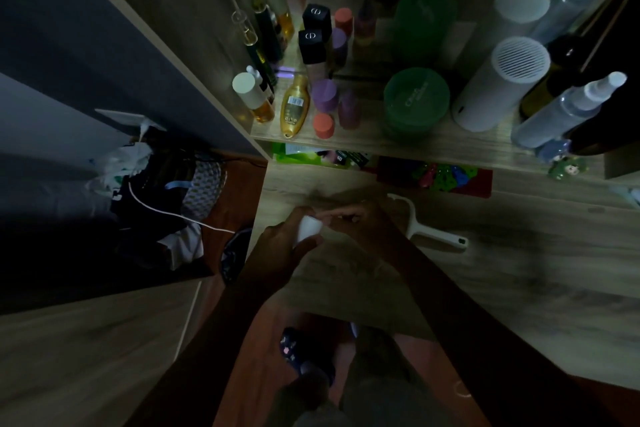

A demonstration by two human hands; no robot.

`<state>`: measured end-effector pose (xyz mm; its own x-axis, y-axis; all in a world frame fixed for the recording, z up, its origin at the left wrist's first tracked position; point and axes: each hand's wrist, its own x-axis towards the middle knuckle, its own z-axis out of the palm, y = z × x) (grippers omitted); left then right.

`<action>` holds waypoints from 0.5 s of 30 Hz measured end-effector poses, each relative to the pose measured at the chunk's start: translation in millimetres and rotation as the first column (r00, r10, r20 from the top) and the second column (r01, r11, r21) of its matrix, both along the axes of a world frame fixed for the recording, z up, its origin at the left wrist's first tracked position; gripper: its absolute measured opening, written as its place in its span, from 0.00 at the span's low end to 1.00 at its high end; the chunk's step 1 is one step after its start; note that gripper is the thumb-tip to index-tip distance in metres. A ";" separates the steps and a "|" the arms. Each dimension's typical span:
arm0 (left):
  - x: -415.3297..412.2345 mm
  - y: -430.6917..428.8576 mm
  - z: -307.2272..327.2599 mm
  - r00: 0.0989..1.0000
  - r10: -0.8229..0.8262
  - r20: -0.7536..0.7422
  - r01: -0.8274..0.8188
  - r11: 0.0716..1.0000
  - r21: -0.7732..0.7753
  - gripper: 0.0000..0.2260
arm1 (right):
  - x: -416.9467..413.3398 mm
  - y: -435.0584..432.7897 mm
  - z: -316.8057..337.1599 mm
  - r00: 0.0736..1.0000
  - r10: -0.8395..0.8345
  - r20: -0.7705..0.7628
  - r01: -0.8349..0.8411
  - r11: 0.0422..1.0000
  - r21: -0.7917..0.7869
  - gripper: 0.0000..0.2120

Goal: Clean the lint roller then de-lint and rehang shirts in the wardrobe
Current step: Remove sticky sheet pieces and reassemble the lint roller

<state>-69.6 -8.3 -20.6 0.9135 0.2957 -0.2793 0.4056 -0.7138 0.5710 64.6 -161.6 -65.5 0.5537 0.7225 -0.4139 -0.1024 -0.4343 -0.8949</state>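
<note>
A white sticky roll [307,228] from the lint roller is held above the wooden desk [519,270]. My left hand [281,240] grips the roll from the left, fingers curled round it. My right hand [360,218] pinches at the roll's top edge with its fingertips. The white lint roller handle [433,236] lies bare on the desk just right of my right hand, its wire arm pointing away from me. No shirts are in view.
A shelf [381,139] behind the desk carries several bottles, two green jars [415,97] and a white cylinder [498,83]. Colourful packets [436,175] lie under it. A pile of bags and a white cable [166,211] sit on the floor at left.
</note>
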 end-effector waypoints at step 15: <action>6.4 5.8 12.7 0.851 0.522 0.057 -0.431 0.757 -0.491 0.12 | -2.7 -18.6 -51.8 0.836 0.061 0.546 0.170 0.916 -0.363 0.16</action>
<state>-63.2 -2.5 -7.9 0.7337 0.5907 -0.3359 0.4821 -0.1041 0.8699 61.9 -180.2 -117.3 0.8015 0.5322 -0.2726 0.3082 -0.7583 -0.5744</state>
